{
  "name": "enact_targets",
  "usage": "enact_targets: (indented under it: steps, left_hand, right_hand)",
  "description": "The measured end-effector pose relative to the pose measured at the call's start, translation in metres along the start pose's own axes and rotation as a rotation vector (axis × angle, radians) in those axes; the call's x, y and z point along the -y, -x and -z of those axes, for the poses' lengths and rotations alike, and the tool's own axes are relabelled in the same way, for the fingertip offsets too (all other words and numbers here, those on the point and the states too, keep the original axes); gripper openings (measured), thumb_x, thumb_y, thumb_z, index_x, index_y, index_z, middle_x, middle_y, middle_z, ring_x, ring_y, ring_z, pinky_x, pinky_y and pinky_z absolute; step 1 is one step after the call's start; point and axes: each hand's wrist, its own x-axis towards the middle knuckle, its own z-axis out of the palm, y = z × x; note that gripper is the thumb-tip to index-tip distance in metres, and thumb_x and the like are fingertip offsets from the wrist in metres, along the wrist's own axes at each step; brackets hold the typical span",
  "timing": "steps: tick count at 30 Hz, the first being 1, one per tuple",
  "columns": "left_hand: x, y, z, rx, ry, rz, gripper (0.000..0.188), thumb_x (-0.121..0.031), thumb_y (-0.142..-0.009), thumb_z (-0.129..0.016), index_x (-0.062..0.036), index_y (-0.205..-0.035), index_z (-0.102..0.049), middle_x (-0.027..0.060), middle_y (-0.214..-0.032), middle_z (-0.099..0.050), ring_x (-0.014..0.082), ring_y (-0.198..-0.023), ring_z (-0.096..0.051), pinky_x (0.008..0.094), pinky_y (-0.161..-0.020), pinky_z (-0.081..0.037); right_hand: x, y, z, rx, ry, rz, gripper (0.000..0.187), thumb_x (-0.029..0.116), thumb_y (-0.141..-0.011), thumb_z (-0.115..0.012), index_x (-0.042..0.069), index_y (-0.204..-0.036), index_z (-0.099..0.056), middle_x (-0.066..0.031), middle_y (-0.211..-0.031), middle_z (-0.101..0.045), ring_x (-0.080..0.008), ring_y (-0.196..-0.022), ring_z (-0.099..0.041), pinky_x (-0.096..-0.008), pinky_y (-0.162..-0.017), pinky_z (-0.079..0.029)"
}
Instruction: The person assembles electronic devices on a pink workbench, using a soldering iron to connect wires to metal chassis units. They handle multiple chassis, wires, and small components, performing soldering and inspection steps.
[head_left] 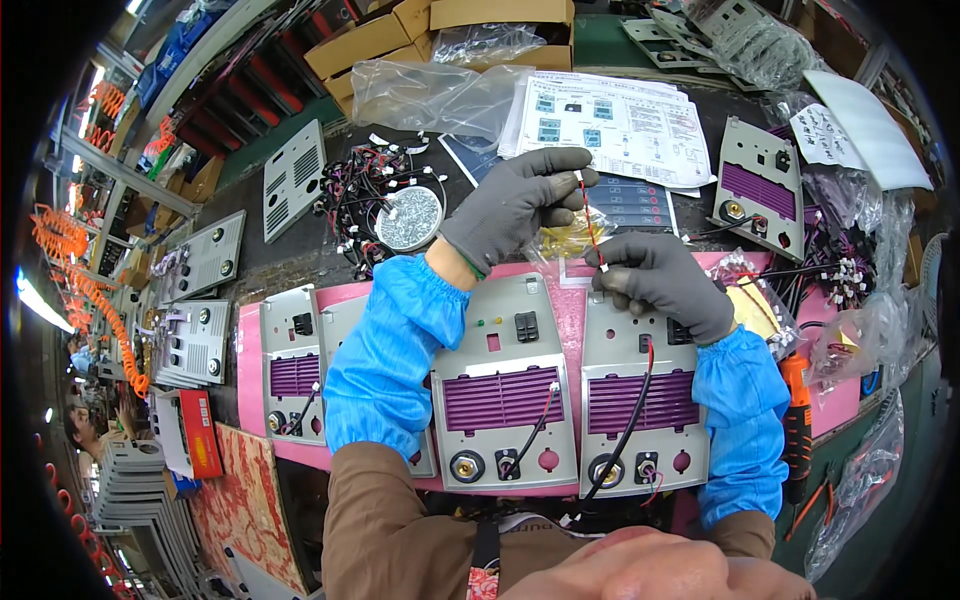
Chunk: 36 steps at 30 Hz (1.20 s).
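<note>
A short red and black wire lead (589,224) with small white connectors is stretched between my gloved hands. Its upper end is pinched in my left hand (522,200); the lower end is between the fingers of my right hand (662,283). Beneath my right hand lies a grey metal panel (598,350) with a purple vent grille, a black switch and a black cable (630,425) across it. A similar panel (505,345) lies to its left, below my left hand, with a brass-centred round socket and a short cable.
Tangled black leads (350,200) surround a dish of small metal parts (410,220). Printed sheets (620,125) lie at the back. Another panel (757,185) rests at the right, near plastic bags. An orange and black power screwdriver (797,420) stands at the right edge; stacked panels (150,490) are far left.
</note>
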Motion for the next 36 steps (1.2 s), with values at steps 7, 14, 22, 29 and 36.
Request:
enact_targets:
  steps: [7, 14, 22, 29, 36]
  left_hand:
    - [0.0007, 0.0004, -0.0011, 0.016, 0.059, 0.025, 0.039, -0.006, -0.097, -0.054, 0.0038, -0.135, -0.048, 0.0162, -0.126, -0.058, 0.0111, -0.083, -0.061, 0.0218, -0.071, -0.055]
    - [0.0017, 0.0015, -0.0013, 0.047, 0.086, 0.039, 0.041, -0.006, -0.097, -0.055, 0.0049, -0.136, -0.048, 0.015, -0.124, -0.06, 0.0068, -0.077, -0.057, 0.0193, -0.066, -0.051]
    - [0.0013, 0.0007, -0.0014, 0.043, 0.127, 0.063, 0.042, -0.006, -0.097, -0.056, 0.0042, -0.137, -0.047, 0.0151, -0.124, -0.06, 0.0055, -0.074, -0.059, 0.0178, -0.061, -0.052]
    - [0.0015, 0.0013, 0.0011, 0.051, 0.144, 0.065, 0.043, -0.007, -0.097, -0.056, 0.0039, -0.137, -0.046, 0.0145, -0.123, -0.06, 0.0055, -0.074, -0.059, 0.0179, -0.061, -0.052]
    - [0.0046, -0.0006, 0.0021, 0.064, 0.16, 0.063, 0.044, -0.007, -0.097, -0.057, 0.0035, -0.138, -0.046, 0.0143, -0.123, -0.06, 0.0056, -0.074, -0.059, 0.0181, -0.061, -0.052]
  right_hand:
    - [-0.0061, -0.0006, 0.0031, 0.058, -0.086, 0.037, 0.03, 0.011, -0.09, -0.066, -0.001, -0.117, -0.063, -0.0077, -0.089, -0.068, -0.0075, -0.065, -0.059, -0.0201, -0.051, -0.046]
    - [-0.0009, 0.0007, 0.0019, 0.047, -0.031, 0.006, 0.029, 0.01, -0.09, -0.066, -0.001, -0.117, -0.064, -0.0083, -0.089, -0.069, -0.0081, -0.066, -0.06, -0.0212, -0.051, -0.046]
    - [0.0025, 0.0025, 0.0013, 0.05, -0.01, -0.016, 0.031, 0.013, -0.089, -0.068, 0.0, -0.117, -0.063, -0.0082, -0.091, -0.069, -0.0082, -0.067, -0.06, -0.0211, -0.052, -0.047]
    - [0.002, 0.0009, 0.0, 0.045, -0.017, -0.005, 0.032, 0.012, -0.089, -0.068, -0.001, -0.117, -0.063, -0.0073, -0.089, -0.068, -0.0081, -0.067, -0.06, -0.0209, -0.052, -0.046]
    - [-0.0035, -0.0005, 0.001, 0.04, -0.003, 0.018, 0.031, 0.017, -0.09, -0.068, 0.001, -0.117, -0.065, -0.0035, -0.079, -0.064, -0.0057, -0.061, -0.054, -0.0205, -0.05, -0.043]
